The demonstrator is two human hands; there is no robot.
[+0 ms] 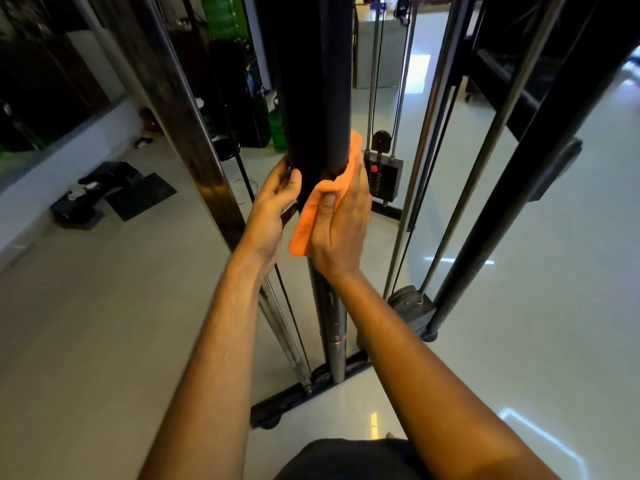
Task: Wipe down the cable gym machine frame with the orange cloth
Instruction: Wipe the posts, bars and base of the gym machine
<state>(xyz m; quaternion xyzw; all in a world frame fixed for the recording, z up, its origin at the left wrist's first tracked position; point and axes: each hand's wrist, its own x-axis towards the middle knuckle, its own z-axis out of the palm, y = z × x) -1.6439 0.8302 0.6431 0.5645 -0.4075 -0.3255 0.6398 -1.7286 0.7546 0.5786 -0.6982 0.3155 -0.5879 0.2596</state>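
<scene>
Orange cloth [313,216] is wrapped partly around the black upright post [313,98] of the cable gym machine frame, at the lower end of the post's thick section. The right hand [341,230] grips the cloth, its thumb pressing a fold against the front of the post while the fingers curl around the right side, where a strip of cloth shows above them. A loose tail of the cloth hangs down and to the left, just beside the right palm. The left hand [273,209] clasps the post from the opposite side, bare on the metal, with its fingers curled behind and its thumb on the front, near the cloth. The post runs vertically, its long axis going from the top of the view down to the base bar [294,400] on the glossy floor [104,323]. Chrome guide rods [433,133] and a thin cable stand alongside the frame, and the weight stack [382,174] sits behind, to the right of the hands. Dark mats [114,195] lie on the floor at the left.
</scene>
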